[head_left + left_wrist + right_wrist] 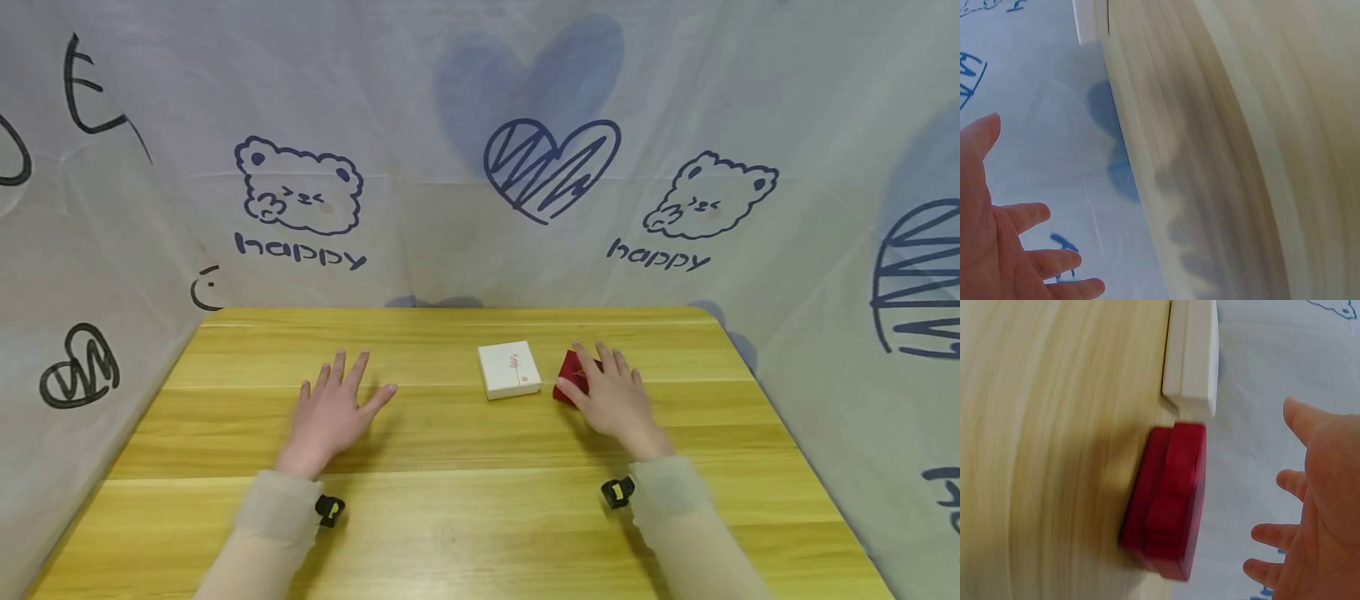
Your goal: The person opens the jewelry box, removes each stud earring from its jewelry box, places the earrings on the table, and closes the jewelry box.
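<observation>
A small red box (567,372) lies near the back of the table, partly hidden in the head view by my right hand (615,400). The right wrist view shows that hand (1329,494) above the red box (1169,500), fingers spread and not touching it. Just left of the red box is a white box (509,370) with a pink flower print, also in the right wrist view (1192,356). My left hand (330,417) hovers over the left part of the table, fingers spread, holding nothing; the left wrist view shows it (1004,244) too.
The wooden table (450,517) has its back edge against a pale cloth (420,217) printed with bears, hearts and the word "happy". More cloth hangs along the left and right sides. A black device is on each wrist.
</observation>
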The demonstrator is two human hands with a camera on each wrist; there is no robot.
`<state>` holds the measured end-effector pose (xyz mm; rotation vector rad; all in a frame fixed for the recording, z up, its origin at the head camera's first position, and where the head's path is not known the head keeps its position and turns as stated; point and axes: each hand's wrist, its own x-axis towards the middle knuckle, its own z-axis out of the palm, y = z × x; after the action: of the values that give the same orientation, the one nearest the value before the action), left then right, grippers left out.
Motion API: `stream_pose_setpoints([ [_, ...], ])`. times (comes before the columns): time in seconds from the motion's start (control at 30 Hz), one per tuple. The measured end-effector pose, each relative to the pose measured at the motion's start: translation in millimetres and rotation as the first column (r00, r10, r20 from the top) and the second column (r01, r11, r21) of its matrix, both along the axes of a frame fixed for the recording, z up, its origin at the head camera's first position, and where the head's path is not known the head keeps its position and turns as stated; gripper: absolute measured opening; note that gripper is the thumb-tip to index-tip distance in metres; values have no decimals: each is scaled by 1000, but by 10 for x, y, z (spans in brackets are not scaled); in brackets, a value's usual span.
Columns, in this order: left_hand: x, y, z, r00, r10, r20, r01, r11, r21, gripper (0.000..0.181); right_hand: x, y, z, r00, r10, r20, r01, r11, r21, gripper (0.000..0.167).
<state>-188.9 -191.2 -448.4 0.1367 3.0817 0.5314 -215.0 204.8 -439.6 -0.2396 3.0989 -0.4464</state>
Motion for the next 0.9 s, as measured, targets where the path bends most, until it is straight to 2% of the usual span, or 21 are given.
stream_pose_setpoints([
  [0.23,-50,279,-49,999,-49,-9,49,998,44,88,-44,-216,-22,997,82,-17,-82,996,-41,72],
  [0.47,-105,510,-125,995,-99,-3,99,990,98,90,-155,-354,-55,981,192,3,-191,975,-114,76],
  [0.67,-130,694,-153,991,-136,-11,135,975,178,90,-286,-469,-115,976,207,64,-194,967,-165,81],
  [0.9,-173,875,-187,985,-169,34,156,955,251,92,-438,-552,-169,963,228,142,-192,955,-227,88],
])
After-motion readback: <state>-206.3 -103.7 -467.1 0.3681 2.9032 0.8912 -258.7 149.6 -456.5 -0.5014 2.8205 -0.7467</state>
